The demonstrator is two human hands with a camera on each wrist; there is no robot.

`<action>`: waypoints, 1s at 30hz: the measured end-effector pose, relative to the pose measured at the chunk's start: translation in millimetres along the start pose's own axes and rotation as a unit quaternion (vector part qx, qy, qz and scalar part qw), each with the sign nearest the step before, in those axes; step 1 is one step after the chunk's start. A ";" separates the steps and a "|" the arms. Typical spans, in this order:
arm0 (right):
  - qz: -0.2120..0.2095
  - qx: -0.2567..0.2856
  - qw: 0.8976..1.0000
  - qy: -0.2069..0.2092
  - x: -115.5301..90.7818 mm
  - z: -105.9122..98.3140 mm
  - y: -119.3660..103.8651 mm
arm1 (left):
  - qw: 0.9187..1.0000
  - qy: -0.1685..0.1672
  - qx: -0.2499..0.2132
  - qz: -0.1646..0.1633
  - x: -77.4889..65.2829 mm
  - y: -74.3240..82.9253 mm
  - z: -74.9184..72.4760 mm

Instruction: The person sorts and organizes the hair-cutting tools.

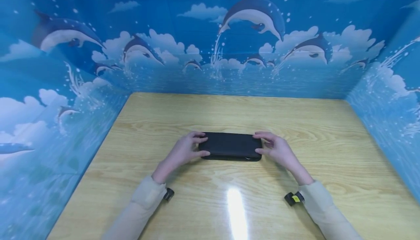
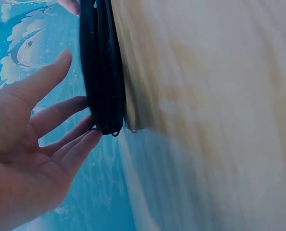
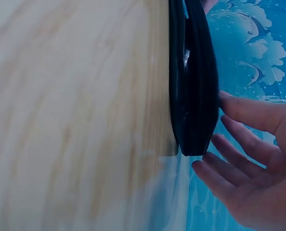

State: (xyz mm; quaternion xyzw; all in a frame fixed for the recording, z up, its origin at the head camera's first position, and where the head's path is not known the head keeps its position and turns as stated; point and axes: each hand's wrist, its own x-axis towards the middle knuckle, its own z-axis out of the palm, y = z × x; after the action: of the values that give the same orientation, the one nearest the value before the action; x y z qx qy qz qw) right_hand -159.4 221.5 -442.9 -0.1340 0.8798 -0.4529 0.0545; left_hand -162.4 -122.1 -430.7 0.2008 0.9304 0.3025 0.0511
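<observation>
A flat, black zip case [image 1: 230, 146] lies lengthwise on the wooden table in the head view. My left hand [image 1: 188, 148] is at its left end, thumb toward the near edge and fingers toward the far one. In the left wrist view, the thumb of the left hand [image 2: 37, 139] stands off the case [image 2: 102, 72] while fingertips touch its end beside a small loop. At the other end is my right hand [image 1: 275, 149]. Its thumb [image 3: 234, 106] meets the case's upper face in the right wrist view, with the fingers loosely bent near the corner. The zip side gapes; its contents are unclear.
Wood-grain tabletop [image 1: 229, 112] surrounds the case. Blue dolphin-print sheeting [image 1: 203, 72] walls the back and both sides. A bright light reflection lies on the near table. Each sleeve cuff has a small black wrist device [image 1: 293, 198].
</observation>
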 end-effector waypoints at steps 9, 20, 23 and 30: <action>-0.011 -0.086 0.996 -0.034 3.8 2.9 -2.1 | 1.000 0.011 0.011 0.010 -1.1 1.5 1.6; -0.030 -0.133 0.989 -0.062 5.4 4.4 -10.0 | 0.999 0.004 0.049 -0.005 0.7 6.7 2.1; -0.053 -0.147 0.985 -0.076 5.2 7.6 -12.5 | 0.998 0.006 0.054 -0.005 1.1 7.3 2.2; -0.083 -0.154 0.979 -0.106 5.6 16.2 -18.6 | 0.998 -0.004 0.056 -0.008 2.8 8.4 1.5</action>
State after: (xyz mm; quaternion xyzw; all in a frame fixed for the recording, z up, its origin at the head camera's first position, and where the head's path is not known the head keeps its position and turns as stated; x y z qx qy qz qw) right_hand -157.8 197.0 -437.1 -0.2608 0.9140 -0.2978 0.0887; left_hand -161.7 -113.9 -427.0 0.1969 0.9472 0.2489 0.0459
